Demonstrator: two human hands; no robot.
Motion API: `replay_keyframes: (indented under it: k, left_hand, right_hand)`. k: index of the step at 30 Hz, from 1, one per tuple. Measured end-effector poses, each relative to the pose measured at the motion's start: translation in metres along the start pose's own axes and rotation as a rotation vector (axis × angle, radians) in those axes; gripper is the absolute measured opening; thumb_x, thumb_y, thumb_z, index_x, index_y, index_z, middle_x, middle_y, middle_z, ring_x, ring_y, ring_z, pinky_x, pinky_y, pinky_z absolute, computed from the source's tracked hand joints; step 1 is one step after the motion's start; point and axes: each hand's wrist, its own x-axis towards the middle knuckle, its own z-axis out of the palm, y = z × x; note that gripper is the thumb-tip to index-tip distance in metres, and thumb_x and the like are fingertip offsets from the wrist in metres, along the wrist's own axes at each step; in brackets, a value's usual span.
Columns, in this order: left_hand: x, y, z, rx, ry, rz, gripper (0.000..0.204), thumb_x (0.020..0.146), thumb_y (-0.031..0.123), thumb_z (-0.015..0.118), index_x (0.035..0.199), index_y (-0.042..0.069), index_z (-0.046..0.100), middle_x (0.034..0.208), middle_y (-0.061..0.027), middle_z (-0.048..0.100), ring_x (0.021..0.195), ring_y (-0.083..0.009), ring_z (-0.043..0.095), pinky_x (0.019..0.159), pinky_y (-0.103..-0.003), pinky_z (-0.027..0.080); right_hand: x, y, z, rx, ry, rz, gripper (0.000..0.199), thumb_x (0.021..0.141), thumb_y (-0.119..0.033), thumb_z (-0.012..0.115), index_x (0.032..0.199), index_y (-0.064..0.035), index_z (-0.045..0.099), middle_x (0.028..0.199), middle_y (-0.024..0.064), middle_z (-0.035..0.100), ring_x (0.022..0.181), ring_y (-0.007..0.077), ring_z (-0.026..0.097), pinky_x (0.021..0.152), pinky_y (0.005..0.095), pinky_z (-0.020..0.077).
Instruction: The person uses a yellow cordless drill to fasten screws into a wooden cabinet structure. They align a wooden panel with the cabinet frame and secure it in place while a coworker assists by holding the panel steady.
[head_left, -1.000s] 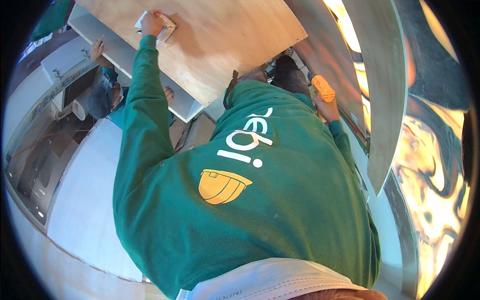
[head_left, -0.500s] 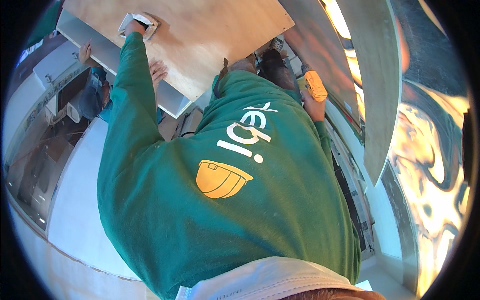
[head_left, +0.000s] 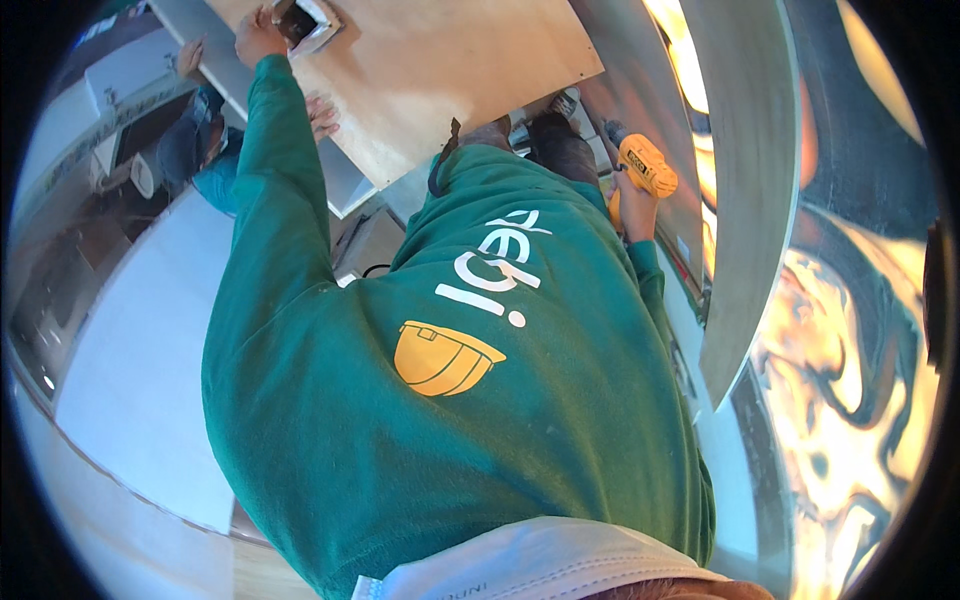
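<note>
A large plywood panel (head_left: 450,60) lies at the top, over a white-edged cabinet box (head_left: 350,185). On it rests a small open white packet (head_left: 318,28) with dark contents. My left hand (head_left: 262,40) is just left of the packet, fingers drawn together in a pinch; what they hold, if anything, is too small to make out. Down at my right side, my right hand (head_left: 636,208) is wrapped round the grip of a yellow cordless drill (head_left: 648,166), whose chuck points up and left.
Left of the panel, a co-worker in a dark cap (head_left: 180,150) has one hand (head_left: 322,117) on the panel's edge and another (head_left: 190,58) farther up. A tall curved grey board (head_left: 745,200) and shiny reflective sheeting (head_left: 840,330) stand at the right.
My left hand has come out of the white packet and moved to its left, fingers pinched. The drill in my right hand has turned slightly and shifted right. My view has shifted a little.
</note>
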Motion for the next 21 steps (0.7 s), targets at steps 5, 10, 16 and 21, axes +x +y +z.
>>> replay_keyframes:
  k: [5, 10, 16, 21]
  left_hand:
    - [-0.039, -0.010, -0.030, -0.463, 0.076, -0.199, 0.031, 0.111, 0.024, 0.049, 0.127, 0.005, 0.069, 0.121, -0.0170, 0.073, 0.116, -0.0320, 0.067, 0.105, -0.042, 0.048]
    - [-0.203, 0.114, -0.037, -0.266, -0.286, -0.407, 0.026, 0.103, 0.024, 0.063, 0.113, 0.005, 0.078, 0.105, -0.0110, 0.080, 0.090, -0.0247, 0.075, 0.082, -0.039, 0.058]
    - [-0.372, 0.279, -0.053, -1.349, -1.051, -1.198, 0.028, 0.108, 0.021, 0.064, 0.128, 0.001, 0.065, 0.091, -0.0015, 0.064, 0.069, -0.0120, 0.064, 0.058, -0.026, 0.055]
    - [-0.365, 0.256, -0.034, -1.291, -1.042, -0.984, 0.031, 0.110, 0.030, 0.060, 0.119, 0.001, 0.068, 0.088, 0.0013, 0.061, 0.065, -0.0085, 0.051, 0.059, -0.025, 0.045]
  right_hand:
    - [0.023, 0.005, -0.007, 0.069, -0.134, 0.037, 0.021, 0.090, -0.010, 0.073, 0.107, 0.0001, 0.066, 0.084, 0.0047, 0.066, 0.065, 0.0145, 0.064, 0.062, 0.0303, 0.0539]
    - [0.059, 0.001, -0.019, 0.072, -0.232, 0.057, 0.024, 0.089, -0.008, 0.072, 0.110, 0.0001, 0.066, 0.090, 0.0060, 0.066, 0.068, 0.0154, 0.065, 0.061, 0.0307, 0.0550]
    - [0.072, -0.025, -0.055, -0.153, -0.307, 0.068, 0.020, 0.093, -0.004, 0.067, 0.112, -0.0016, 0.062, 0.082, 0.0050, 0.061, 0.064, 0.0164, 0.061, 0.058, 0.0315, 0.0537]
    - [0.088, -0.033, -0.072, -0.257, -0.323, 0.118, 0.019, 0.092, -0.009, 0.065, 0.109, -0.0026, 0.061, 0.084, 0.0062, 0.062, 0.065, 0.0176, 0.064, 0.060, 0.0322, 0.0548]
